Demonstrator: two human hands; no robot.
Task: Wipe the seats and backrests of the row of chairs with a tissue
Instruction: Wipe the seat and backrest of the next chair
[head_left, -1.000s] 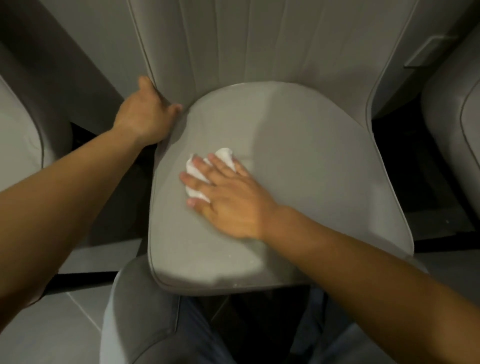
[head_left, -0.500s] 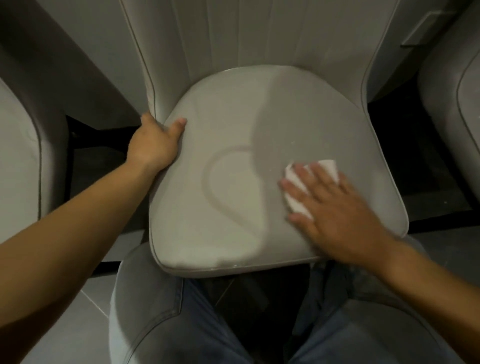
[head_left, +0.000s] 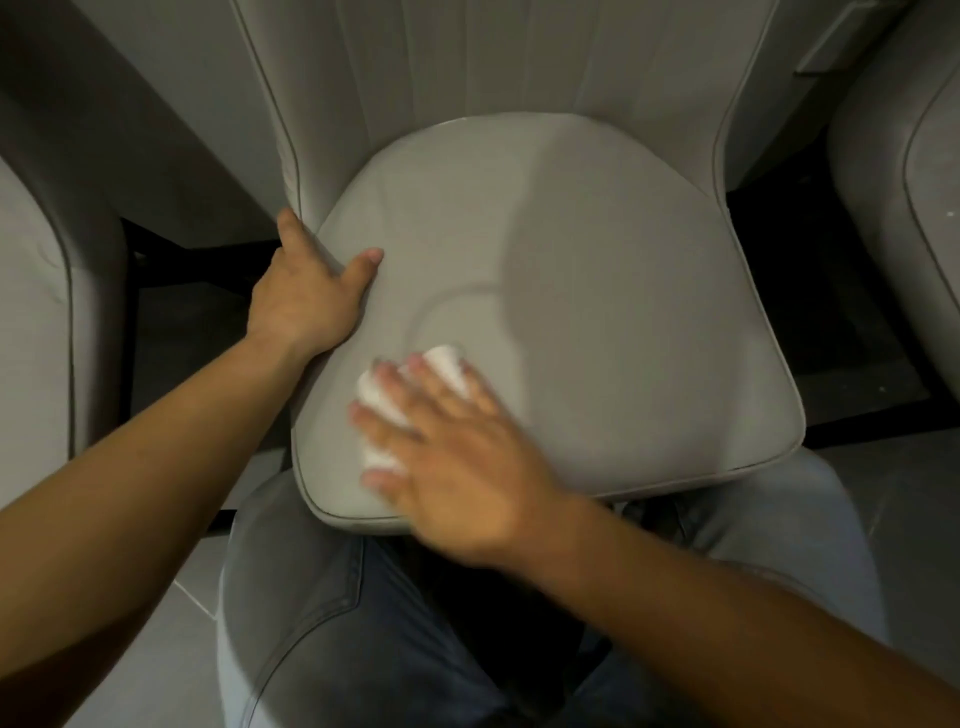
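A grey padded chair fills the middle of the view, its seat (head_left: 597, 322) in front of me and its ribbed backrest (head_left: 493, 67) rising behind. My right hand (head_left: 457, 457) lies flat on the seat's front left part, pressing a crumpled white tissue (head_left: 441, 364) under its fingers. The tissue shows only past the fingertips. A faint curved wipe mark runs across the seat above it. My left hand (head_left: 306, 296) grips the seat's left edge where it meets the backrest, thumb on top.
A matching grey chair (head_left: 47, 312) stands at the left and another (head_left: 904, 208) at the right, with dark gaps between. My legs in grey jeans (head_left: 322, 623) are under the seat's front edge. Light floor tiles (head_left: 156, 675) show at the lower left.
My right hand has swept the tissue from the seat's right front back to its left front. The left hand keeps its hold on the seat's left edge. The view has shifted slightly.
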